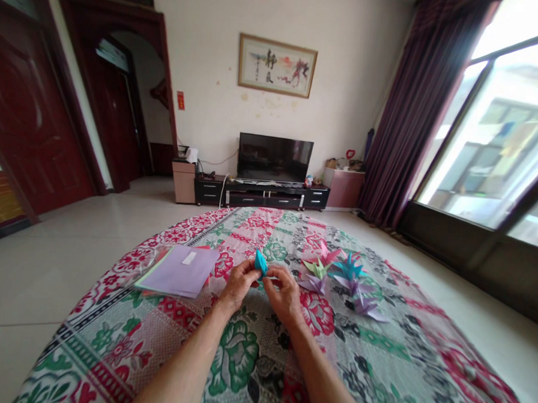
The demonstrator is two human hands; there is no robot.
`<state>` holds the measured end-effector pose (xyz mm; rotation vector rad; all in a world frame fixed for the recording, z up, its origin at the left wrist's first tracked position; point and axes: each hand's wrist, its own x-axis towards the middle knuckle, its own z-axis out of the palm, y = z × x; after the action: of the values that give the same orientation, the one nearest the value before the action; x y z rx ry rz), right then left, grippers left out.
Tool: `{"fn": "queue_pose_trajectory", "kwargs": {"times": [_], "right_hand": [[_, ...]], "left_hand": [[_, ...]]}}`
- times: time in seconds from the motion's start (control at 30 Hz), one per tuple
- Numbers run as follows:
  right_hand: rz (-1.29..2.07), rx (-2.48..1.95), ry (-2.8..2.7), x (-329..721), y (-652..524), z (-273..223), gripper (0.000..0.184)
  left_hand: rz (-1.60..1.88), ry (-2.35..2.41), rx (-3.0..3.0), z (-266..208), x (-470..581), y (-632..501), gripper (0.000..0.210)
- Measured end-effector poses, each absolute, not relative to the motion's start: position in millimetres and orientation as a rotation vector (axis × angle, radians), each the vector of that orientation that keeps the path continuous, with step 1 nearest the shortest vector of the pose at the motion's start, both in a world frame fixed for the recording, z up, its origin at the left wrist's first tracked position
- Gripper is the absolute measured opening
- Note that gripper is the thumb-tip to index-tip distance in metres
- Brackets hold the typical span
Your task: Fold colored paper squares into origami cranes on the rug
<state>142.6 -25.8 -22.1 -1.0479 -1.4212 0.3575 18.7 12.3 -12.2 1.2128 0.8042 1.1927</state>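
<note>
A small folded piece of blue paper (261, 261) is held up between my two hands over the middle of the table. My left hand (240, 282) pinches its left side between thumb and fingers. On the other side, my right hand (284, 290) grips the lower right edge with thumb and forefinger. The paper is folded to a point at the top; its lower end is partly hidden by my fingertips. To the right lie several folded paper flowers, among them a blue one (349, 267), a light green one (318, 268) and a purple one (368, 308).
A stack of coloured paper sheets (179, 275), purple on top, lies left of my hands. The round table wears a flowered tablecloth (238, 356). Beyond it stand a television (275, 158) and a low cabinet (251, 199). A dark curtain (400, 112) hangs by the window.
</note>
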Motion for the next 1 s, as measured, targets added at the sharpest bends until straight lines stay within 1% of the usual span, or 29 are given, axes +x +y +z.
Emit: {"fn": "queue_pose_trajectory", "kwargs": {"times": [0.27, 0.5, 0.67, 0.83, 1.0], "right_hand": [[0.276, -1.053, -1.452, 141.0, -27.8, -19.1, 0.011], [0.329, -1.079, -1.445, 141.4, -29.7, -16.2, 0.01], [0.314, -1.121, -1.437, 141.1, -27.6, -19.8, 0.013], [0.321, -1.133, -1.441, 140.6, -28.3, -17.3, 0.01], [0.385, -1.111, -1.369, 141.0, -26.7, -19.7, 0.013]], "left_hand": [[1.16, 0.807, 1.208, -8.8, 19.5, 8.7, 0.026], [1.129, 0.784, 1.2, -11.5, 19.1, 9.5, 0.029], [1.144, 0.797, 1.249, -11.9, 19.9, 10.2, 0.026], [1.151, 0.826, 1.302, -11.6, 19.8, 10.6, 0.025], [1.146, 0.815, 1.317, -12.1, 19.5, 11.1, 0.026]]}}
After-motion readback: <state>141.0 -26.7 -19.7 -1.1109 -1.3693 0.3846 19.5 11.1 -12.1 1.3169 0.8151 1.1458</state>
